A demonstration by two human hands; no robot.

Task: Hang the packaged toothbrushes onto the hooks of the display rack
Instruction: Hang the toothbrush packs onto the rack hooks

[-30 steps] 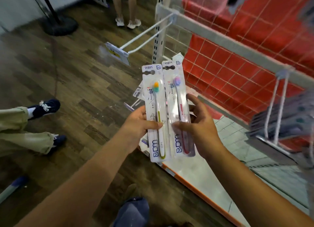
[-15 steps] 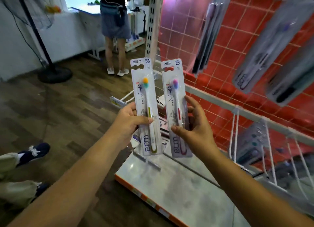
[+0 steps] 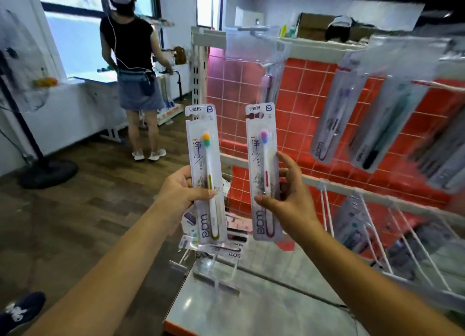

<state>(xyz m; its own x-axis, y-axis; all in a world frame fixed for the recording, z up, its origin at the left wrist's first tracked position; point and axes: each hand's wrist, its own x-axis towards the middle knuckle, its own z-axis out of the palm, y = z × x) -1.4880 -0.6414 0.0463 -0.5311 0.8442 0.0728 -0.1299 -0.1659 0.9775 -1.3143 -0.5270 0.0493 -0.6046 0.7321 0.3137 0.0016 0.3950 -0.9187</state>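
My left hand (image 3: 180,193) grips a packaged toothbrush with an orange-green head (image 3: 205,159), held upright in front of me. My right hand (image 3: 286,199) pinches a second packaged toothbrush with a purple-pink head (image 3: 261,154), also upright, a hand's width to the right of the first. Behind them stands the display rack (image 3: 377,192) with a red tiled back and white wire hooks (image 3: 364,222). Several packaged toothbrushes (image 3: 334,119) hang on the upper hooks at the right, blurred. More packs (image 3: 231,250) lie below my hands on the rack's lower hooks.
The rack's grey base shelf (image 3: 251,310) with an orange edge lies under my arms. A person (image 3: 133,66) stands at the back left facing away. A floor fan (image 3: 25,89) stands at the left on the wooden floor. A dark shoe (image 3: 20,310) shows at bottom left.
My view has tilted up from the floor to the upper rack. Both hands have risen with their packs, and the two packs have moved apart sideways.
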